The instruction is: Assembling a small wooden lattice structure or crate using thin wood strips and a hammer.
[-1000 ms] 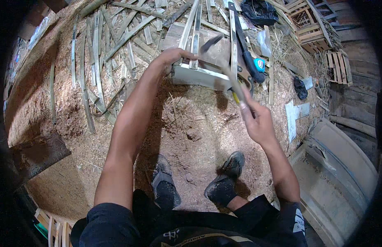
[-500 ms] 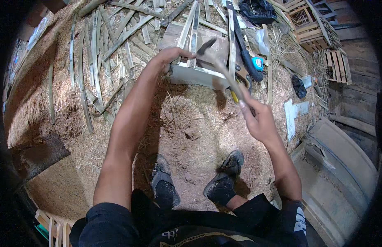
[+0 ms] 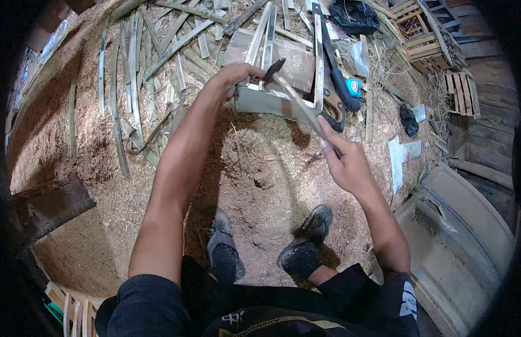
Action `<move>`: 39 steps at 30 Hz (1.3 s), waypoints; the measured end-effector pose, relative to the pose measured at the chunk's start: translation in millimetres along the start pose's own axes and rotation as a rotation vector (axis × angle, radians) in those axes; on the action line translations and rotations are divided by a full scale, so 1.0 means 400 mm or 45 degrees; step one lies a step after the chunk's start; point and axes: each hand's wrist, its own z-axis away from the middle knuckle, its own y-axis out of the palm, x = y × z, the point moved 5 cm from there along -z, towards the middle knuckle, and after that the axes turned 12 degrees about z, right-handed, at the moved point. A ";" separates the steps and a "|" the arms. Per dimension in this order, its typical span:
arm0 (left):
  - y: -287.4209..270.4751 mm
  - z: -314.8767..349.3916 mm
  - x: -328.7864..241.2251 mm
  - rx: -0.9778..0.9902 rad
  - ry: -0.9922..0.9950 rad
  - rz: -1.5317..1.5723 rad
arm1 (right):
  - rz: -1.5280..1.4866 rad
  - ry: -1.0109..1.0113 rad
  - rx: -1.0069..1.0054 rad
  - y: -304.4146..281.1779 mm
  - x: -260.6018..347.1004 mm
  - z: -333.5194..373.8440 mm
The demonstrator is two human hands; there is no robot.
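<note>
1. I take the pale wooden board [image 3: 260, 103], set crosswise ahead of the shoes [image 3: 311, 233], as the landmark.
2. Right hand [image 3: 344, 160]: closed around the handle of the hammer [image 3: 298, 101]. The hammer head is over the board's left half, by the slats.
3. Left hand [image 3: 237, 76]: fingers curled at the board's left end; I cannot tell whether they pinch anything small.
4. Done: a pair of wooden slats [image 3: 259, 33] and a single slat [image 3: 319, 62] extend from the board's far side. I cannot confirm fastening.
5. Left: I judge the assembly partial. Loose slats [image 3: 173, 51] lie beyond and left of the board.
6. Writing: the teal tape measure [image 3: 353, 87], right of the board, bears a label too small to read. The black shirt [image 3: 271, 315], nearer than the board, carries pale lettering.
</note>
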 end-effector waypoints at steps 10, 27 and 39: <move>0.026 0.028 -0.044 0.016 0.176 -0.308 | -0.101 0.047 -0.114 -0.050 0.019 0.019; 0.057 0.049 -0.039 0.008 -0.005 -0.043 | -0.206 0.102 -0.088 -0.078 0.016 0.003; 0.035 0.036 -0.043 0.036 0.097 -0.204 | -0.101 0.008 -0.202 -0.080 0.045 -0.004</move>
